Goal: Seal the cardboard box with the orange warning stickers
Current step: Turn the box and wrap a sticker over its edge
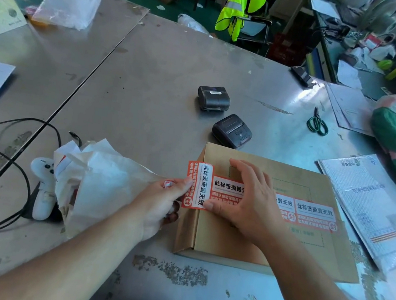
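Now left hand point(160, 201) pinches an orange sticker point(199, 185); right hand point(247, 203) presses straight fingers onto the cardboard box point(216, 237).

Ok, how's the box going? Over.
Left hand pinches end sticker. Right hand presses sticker strip onto cardboard box. Nothing blocking.

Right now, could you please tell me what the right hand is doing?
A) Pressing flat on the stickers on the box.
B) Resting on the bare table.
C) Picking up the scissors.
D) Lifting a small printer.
A: the right hand lies with straight fingers on the orange stickers across the top of the box; the scissors lie untouched on the table.
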Tool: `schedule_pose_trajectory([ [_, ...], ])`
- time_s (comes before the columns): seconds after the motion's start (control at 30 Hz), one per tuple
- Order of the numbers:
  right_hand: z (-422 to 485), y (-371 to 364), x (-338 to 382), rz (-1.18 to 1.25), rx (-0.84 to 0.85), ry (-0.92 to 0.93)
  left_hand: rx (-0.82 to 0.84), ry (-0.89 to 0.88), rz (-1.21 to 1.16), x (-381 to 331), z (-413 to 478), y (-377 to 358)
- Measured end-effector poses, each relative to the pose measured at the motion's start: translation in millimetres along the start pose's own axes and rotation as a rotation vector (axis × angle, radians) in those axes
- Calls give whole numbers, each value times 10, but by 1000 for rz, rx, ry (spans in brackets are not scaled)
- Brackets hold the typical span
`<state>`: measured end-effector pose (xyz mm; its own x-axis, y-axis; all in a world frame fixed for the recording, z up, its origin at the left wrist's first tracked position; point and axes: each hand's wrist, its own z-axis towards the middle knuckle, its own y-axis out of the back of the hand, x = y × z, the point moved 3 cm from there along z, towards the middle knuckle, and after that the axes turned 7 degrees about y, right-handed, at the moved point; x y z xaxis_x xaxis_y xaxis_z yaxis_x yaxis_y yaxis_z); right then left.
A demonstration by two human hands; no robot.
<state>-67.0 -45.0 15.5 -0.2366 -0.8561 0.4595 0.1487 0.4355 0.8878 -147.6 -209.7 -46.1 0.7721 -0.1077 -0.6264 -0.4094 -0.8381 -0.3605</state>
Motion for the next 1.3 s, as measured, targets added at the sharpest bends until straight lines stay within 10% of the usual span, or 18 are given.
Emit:
schedule_pose_trajectory([
  [1.3,116,-45,22,-29,-114,-93,-180,-47,85,-25,200,-176],
])
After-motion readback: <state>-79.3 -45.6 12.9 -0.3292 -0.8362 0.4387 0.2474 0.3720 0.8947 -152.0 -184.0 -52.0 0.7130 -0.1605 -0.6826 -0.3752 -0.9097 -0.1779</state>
